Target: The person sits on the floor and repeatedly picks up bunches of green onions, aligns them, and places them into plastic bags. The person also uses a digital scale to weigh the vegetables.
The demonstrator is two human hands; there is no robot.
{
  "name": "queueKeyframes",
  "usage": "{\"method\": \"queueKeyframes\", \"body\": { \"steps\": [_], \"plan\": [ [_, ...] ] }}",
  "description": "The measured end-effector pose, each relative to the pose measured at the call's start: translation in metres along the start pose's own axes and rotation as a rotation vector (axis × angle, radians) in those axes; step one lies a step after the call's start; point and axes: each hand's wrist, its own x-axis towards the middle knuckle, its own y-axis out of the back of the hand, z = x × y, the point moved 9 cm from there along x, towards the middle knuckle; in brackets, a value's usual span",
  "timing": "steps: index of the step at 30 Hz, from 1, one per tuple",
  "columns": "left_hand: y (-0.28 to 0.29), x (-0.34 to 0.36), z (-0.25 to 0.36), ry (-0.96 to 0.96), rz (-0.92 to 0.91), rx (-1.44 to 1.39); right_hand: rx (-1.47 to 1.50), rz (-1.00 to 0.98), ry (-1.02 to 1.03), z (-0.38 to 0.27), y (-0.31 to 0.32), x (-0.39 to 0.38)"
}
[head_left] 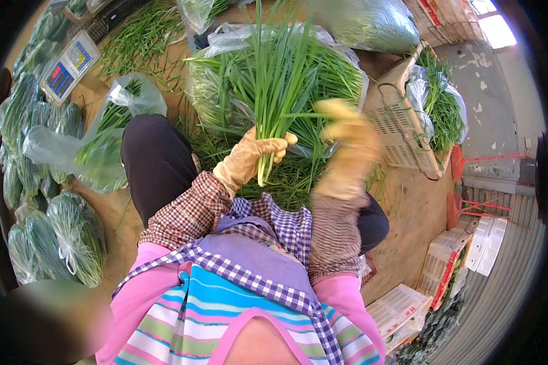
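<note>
My left hand (253, 155), in a tan work glove, is closed around the lower stalks of a bunch of Chinese chives (279, 79). The long green leaves point away from me, and the pale stem ends stick out below the fist. To the right of the bunch is my right hand (349, 143), gloved too and badly smeared by motion. A few leaves bend sideways from the bunch toward its fingers; whether it grips them cannot be made out. Just beyond both hands lies a big open plastic bag (216, 82) full of chives. Loose chives (286, 182) cover the floor under my hands.
A beige plastic crate (396, 137) holding bagged chives stands right. Left are a digital scale (70, 67), a half-filled clear bag (97, 155) and several tied bags of greens (73, 237). More loose greens (143, 45) lie far left. Other crates (396, 307) stand lower right.
</note>
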Motion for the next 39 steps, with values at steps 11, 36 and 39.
{"method": "queueKeyframes", "body": {
  "steps": [11,36,39],
  "plan": [
    [0.015,0.009,-0.014,0.04,0.076,-0.256,-0.171,-0.54,-0.665,0.051,-0.018,-0.073],
    [0.055,0.022,-0.026,-0.057,0.056,-0.639,0.106,0.485,-0.197,0.032,0.142,-0.028],
    [0.045,0.024,-0.027,-0.066,0.085,-0.637,0.421,0.452,-0.419,0.1,0.101,-0.069]
  ]
}}
